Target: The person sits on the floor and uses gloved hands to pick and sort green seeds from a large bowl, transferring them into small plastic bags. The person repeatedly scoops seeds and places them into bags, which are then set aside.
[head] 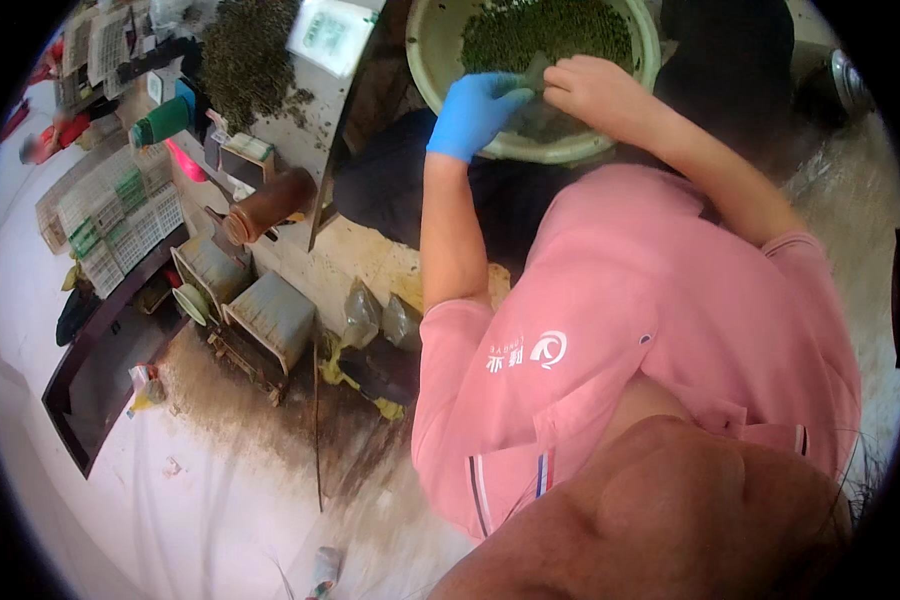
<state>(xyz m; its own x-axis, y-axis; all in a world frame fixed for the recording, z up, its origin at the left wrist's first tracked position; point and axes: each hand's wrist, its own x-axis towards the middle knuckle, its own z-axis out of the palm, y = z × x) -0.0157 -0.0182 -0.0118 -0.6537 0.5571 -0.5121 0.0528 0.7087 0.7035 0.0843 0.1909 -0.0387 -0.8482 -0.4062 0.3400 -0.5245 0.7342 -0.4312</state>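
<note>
My left hand (474, 116), in a blue glove, is over the near left side of a pale green round basin (420, 56). Its thumb and fingers pinch a small, thin, greenish piece (535, 73), perhaps plastic film; blur hides its exact kind. My bare right hand (596, 94) has its fingertips curled at the right edge of that same piece and seems to grip it. Beyond both hands, a heap of small dark green leaf-like pieces (547, 34) fills the far part of the basin.
Left of the basin, a table (311, 142) carries a dark green heap (247, 60), a white scale-like device (334, 36), a brown bottle (270, 206) and a green bottle (161, 120). Grey bins (270, 319) and plastic crates (120, 225) stand farther left. A person in red (64, 139) is beyond.
</note>
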